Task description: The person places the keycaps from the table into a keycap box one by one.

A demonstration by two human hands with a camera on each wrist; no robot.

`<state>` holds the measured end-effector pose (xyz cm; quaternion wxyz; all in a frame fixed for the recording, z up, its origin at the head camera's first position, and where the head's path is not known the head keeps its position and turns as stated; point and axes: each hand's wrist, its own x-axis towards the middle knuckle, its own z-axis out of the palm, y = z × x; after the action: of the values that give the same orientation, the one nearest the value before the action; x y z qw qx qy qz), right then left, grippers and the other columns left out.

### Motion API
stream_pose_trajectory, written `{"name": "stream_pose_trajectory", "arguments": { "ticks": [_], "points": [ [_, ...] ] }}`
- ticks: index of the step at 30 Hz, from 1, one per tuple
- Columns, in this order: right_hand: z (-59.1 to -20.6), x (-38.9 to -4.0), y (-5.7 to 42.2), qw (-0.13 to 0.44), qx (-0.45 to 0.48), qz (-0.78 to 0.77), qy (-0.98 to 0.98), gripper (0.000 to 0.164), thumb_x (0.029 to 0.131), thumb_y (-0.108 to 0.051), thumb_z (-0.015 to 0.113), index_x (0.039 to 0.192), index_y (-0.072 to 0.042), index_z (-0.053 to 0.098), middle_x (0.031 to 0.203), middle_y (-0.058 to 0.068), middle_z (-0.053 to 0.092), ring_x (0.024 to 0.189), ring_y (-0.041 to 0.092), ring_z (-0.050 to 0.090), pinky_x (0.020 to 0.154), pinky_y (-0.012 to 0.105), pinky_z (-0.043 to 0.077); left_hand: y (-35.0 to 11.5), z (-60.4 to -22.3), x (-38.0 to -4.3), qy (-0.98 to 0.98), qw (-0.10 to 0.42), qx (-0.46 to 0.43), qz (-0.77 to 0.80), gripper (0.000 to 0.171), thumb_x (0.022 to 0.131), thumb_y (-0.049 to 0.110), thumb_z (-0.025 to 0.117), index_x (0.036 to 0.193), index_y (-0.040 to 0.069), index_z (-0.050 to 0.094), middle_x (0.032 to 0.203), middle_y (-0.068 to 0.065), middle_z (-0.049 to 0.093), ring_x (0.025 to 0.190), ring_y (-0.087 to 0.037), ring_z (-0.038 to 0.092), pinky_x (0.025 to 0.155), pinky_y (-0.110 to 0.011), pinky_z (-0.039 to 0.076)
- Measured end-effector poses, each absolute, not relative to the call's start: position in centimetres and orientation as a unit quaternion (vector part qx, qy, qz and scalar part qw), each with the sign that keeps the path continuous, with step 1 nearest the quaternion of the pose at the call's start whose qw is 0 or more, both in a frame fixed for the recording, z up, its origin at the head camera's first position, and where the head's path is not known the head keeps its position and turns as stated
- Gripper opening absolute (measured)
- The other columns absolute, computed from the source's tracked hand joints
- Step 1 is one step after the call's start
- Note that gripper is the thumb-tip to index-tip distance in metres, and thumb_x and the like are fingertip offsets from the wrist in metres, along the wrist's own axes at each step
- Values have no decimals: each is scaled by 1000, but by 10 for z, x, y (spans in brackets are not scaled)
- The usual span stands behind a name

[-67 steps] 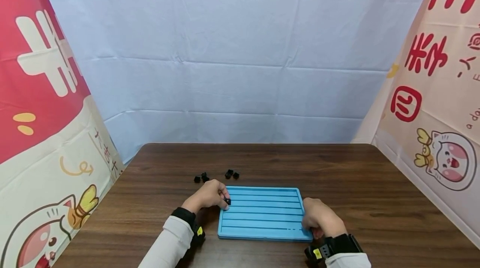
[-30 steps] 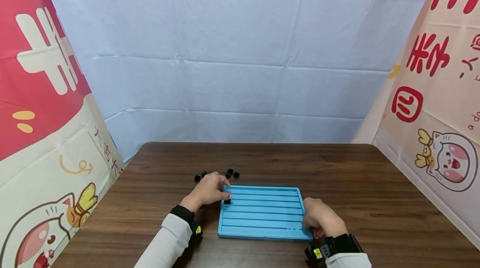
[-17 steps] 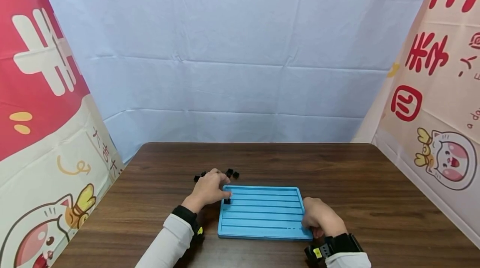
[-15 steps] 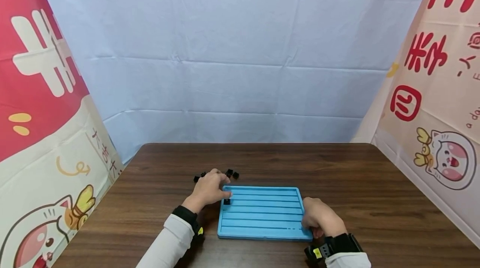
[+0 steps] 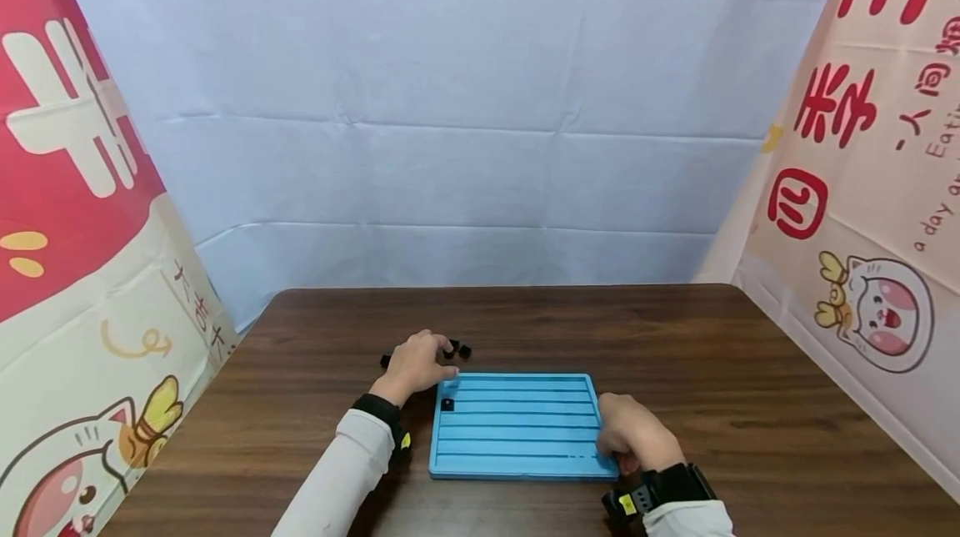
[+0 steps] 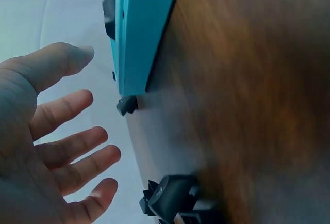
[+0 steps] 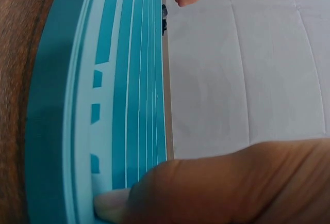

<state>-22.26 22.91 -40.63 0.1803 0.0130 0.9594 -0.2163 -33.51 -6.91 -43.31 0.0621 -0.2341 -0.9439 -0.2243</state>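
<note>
Steadying, on the brown table [image 5: 637, 328], a grooved blue tray [image 5: 517, 447], apparently set within both hands' reach.
Gripping its right edge by the near corner with the right hand [image 5: 633, 430], with thumb on top, likely against sliding; carrying nothing in the left hand [image 5: 415, 362], with fingers spread apart near the far left corner, likely to fit round the loose black pieces [image 5: 465, 351]; showing one black block [image 5: 447, 404] just inside the tray's left rim, perhaps aligned by it.
</note>
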Motion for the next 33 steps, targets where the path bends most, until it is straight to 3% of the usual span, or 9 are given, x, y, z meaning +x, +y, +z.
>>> {"name": "stream_pose_trajectory", "arguments": {
  "ticks": [10,14,17,21,28,33],
  "points": [
    [-406,-224,223,160,3,-210,965,14,76,9,66,86,8,56,58,16,53,41,20,54,39,30,46,-72,-429,-344,-948,76,-221,-217,31,83,23,72,109,7,67,99,-9,60,88,-26,59,75,-46,47],
    [-405,-224,225,175,6,-213,961,18,78,9,64,93,11,55,59,16,53,41,20,53,39,29,43,-67,-430,-349,-948,78,-229,-208,29,84,22,71,109,8,67,99,-8,59,90,-26,58,77,-48,45],
    [-406,-223,227,184,10,-213,959,22,79,9,63,99,12,54,59,17,53,42,21,53,39,29,43,-62,-432,-351,-948,67,-236,-205,29,85,22,70,110,8,67,104,-10,59,94,-28,58,79,-49,45],
    [-406,-222,227,179,4,-215,960,18,78,9,63,95,11,55,60,17,53,41,20,53,39,29,44,-60,-435,-352,-951,47,-230,-202,29,86,22,69,112,10,66,112,-11,58,102,-32,55,84,-52,42],
    [-405,-222,226,178,11,-219,959,18,78,9,64,93,10,54,62,17,52,42,21,54,39,29,45,-62,-435,-359,-945,39,-238,-221,25,88,17,66,110,8,67,114,-14,58,92,-27,57,70,-40,46],
    [-403,-222,227,180,14,-213,960,23,77,10,64,98,13,53,61,18,53,42,21,54,40,30,45,-63,-437,-368,-940,13,-244,-240,26,89,14,64,114,6,65,112,-13,59,101,-28,56,75,-39,46]
  ]
}}
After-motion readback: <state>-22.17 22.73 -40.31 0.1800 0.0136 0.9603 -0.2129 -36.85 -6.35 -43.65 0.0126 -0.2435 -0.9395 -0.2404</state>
